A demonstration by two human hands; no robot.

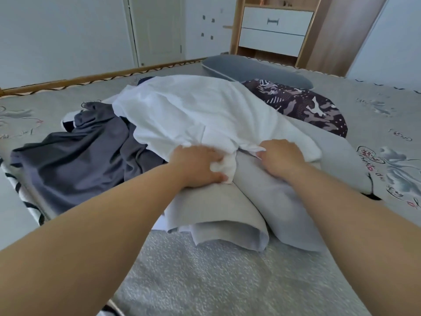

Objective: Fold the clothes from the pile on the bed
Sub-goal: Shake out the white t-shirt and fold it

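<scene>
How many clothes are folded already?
None look folded yet. Both hands, left hand and right hand, grip the white shirt on top of the pile. The dark grey garment, patterned garment and light grey clothes remain.

A pile of clothes (205, 133) is heaped in the middle of the bed (376, 106). A shirt (193, 110) is spread over the top of the pile. A garment (75, 160) is draped down the pile's left side, and a patterned garment (303, 106) is seen at its right rear. A pillow (255, 69) is placed behind the pile. A towel (227, 281) is laid in front of it. A drawer unit (275, 28) is set beyond the bed, with a door (157, 28) to its left.
</scene>
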